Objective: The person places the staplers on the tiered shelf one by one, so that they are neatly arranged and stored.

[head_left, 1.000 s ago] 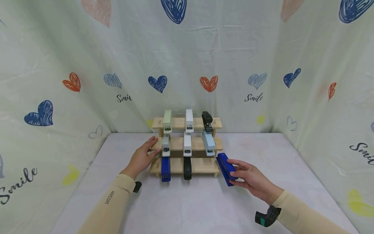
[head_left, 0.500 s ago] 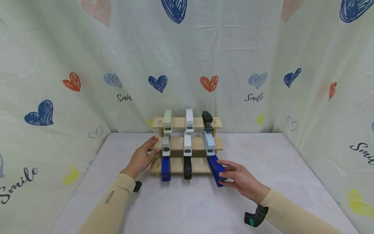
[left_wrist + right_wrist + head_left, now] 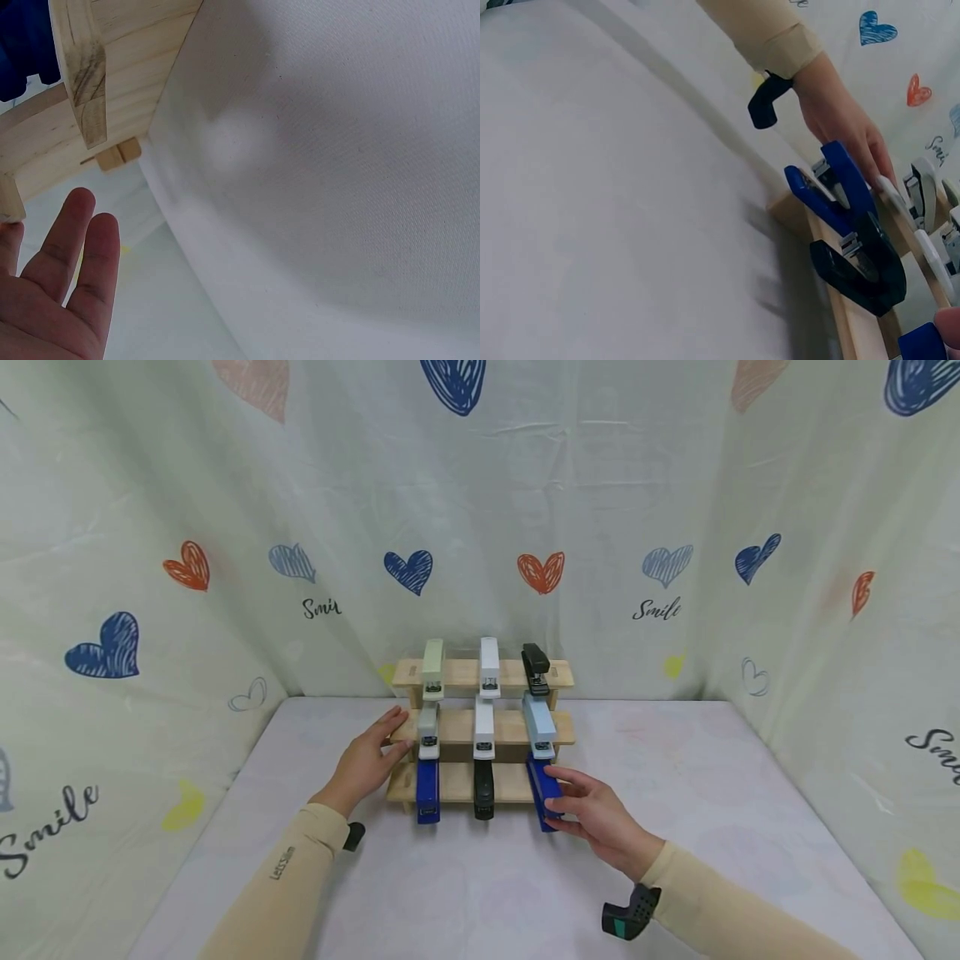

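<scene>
In the head view my left hand [image 3: 363, 770] grips the left end of the middle board of a three-tier wooden rack [image 3: 456, 785], its thumb at the front edge. The left wrist view shows two fingers [image 3: 101, 259] of that hand extended. My right hand [image 3: 603, 827] holds a blue stapler [image 3: 542, 789] by its right side at the right of the bottom tier, slightly slanted, its front end past the board's edge. Whether it rests on the board cannot be told. A black stapler [image 3: 483, 789] and another blue stapler [image 3: 427, 789] stand to its left.
The middle tier bears grey, white and light blue staplers [image 3: 540, 727]. On the top tier are a green stapler [image 3: 433, 668], a white stapler [image 3: 489, 668] and a black stapler [image 3: 536, 668]. A patterned curtain [image 3: 480, 485] surrounds the white table [image 3: 465, 893].
My right hand has moved left with the blue stapler, from beside the rack to the right part of the bottom tier. The stapler slants less. My left hand stays on the rack.
</scene>
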`<state>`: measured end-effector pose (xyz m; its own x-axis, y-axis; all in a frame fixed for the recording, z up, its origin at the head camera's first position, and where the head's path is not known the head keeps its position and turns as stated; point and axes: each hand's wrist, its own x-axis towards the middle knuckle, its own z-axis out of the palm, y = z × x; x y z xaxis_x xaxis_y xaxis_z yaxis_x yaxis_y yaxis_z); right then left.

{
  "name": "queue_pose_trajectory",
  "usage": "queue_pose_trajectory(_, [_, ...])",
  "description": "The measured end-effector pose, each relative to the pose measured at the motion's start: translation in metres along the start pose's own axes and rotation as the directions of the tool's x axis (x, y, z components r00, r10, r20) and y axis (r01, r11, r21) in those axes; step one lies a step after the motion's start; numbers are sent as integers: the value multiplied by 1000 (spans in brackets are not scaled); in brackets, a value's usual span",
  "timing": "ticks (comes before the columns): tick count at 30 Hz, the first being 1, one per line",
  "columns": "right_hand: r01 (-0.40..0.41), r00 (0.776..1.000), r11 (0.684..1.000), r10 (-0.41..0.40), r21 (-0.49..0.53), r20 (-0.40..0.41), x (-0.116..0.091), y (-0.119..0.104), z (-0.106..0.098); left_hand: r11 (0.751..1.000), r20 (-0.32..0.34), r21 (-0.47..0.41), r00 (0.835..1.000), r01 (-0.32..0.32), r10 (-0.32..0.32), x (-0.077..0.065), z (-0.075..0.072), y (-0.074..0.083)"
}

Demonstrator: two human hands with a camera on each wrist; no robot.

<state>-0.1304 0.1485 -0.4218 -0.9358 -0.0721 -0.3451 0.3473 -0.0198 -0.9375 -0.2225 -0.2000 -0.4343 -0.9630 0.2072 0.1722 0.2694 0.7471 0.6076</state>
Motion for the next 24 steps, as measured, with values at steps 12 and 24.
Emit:
queue_pose_trajectory(12, [25,1000,1000,-25,2,5,-1,0,6,1000,-7,-4,1000,7,-7,1,1,-3])
queue_pose_trajectory(24, [58,998,998,-59,-6,-11,1,1,7,1000,-5,-12,1000,5,-5,1,2,-3])
